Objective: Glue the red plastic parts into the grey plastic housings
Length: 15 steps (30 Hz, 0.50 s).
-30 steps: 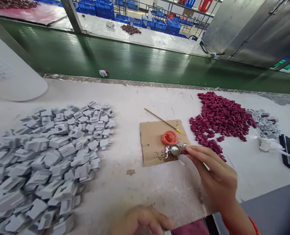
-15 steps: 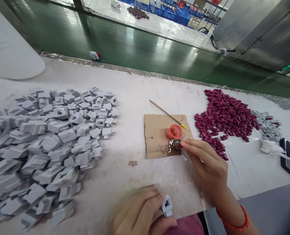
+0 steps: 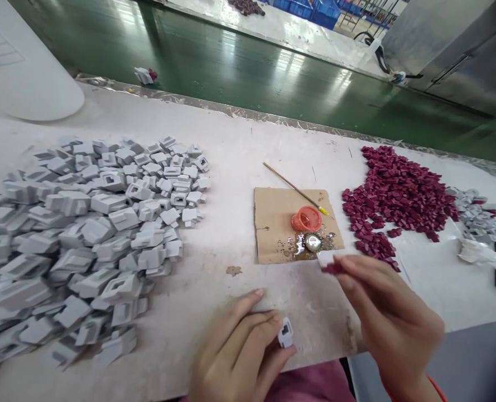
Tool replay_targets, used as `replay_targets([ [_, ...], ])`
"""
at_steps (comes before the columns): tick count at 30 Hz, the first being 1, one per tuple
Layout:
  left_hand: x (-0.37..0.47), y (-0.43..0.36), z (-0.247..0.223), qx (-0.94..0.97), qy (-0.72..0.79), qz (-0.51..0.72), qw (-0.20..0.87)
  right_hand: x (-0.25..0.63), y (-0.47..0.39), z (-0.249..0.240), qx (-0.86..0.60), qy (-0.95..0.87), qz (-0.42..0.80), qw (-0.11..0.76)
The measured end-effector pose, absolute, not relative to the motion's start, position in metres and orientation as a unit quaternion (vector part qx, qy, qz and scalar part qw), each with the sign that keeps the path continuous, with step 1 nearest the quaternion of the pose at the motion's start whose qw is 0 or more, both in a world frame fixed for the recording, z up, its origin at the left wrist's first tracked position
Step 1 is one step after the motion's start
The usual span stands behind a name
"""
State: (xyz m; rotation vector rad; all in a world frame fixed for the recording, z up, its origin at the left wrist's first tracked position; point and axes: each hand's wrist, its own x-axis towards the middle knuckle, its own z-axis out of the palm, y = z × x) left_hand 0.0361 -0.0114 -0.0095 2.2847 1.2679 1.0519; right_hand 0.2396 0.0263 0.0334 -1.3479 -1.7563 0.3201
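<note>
Near the table's front edge my left hand (image 3: 239, 352) is closed on a grey plastic piece (image 3: 285, 333), its rectangular opening facing right. My right hand (image 3: 385, 312) pinches a small dark-red plastic piece (image 3: 332, 268) between thumb and fingertips, just in front of the cardboard. On that cardboard square (image 3: 268, 212) stand a red cup (image 3: 306, 218) and a round metal cap (image 3: 313, 242) in a patch of wet, shiny liquid. A thin stick with a yellow tip (image 3: 293, 187) lies across the cardboard's far edge.
Loose grey pieces (image 3: 105, 229) are heaped at the left. A dark-red heap (image 3: 407, 190) lies at the right, beside a smaller pile of grey-and-red pieces (image 3: 476, 215). A white container (image 3: 25, 67) stands far left. The green belt (image 3: 231, 72) runs behind the table.
My right hand has drawn back from the metal cap towards me, carrying the dark-red piece. My left hand still grips the grey piece. The view has shifted slightly.
</note>
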Motion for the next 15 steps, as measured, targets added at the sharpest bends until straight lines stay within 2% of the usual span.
replay_targets([
  [4,0.037,-0.014,-0.008,0.792,0.449,0.37,0.184,0.225,-0.005,0.031,-0.5,-0.715,0.233,0.43],
  [15,0.04,-0.012,-0.003,0.748,0.457,0.423,0.232,0.224,-0.008,0.022,-0.42,-0.784,0.26,0.376],
])
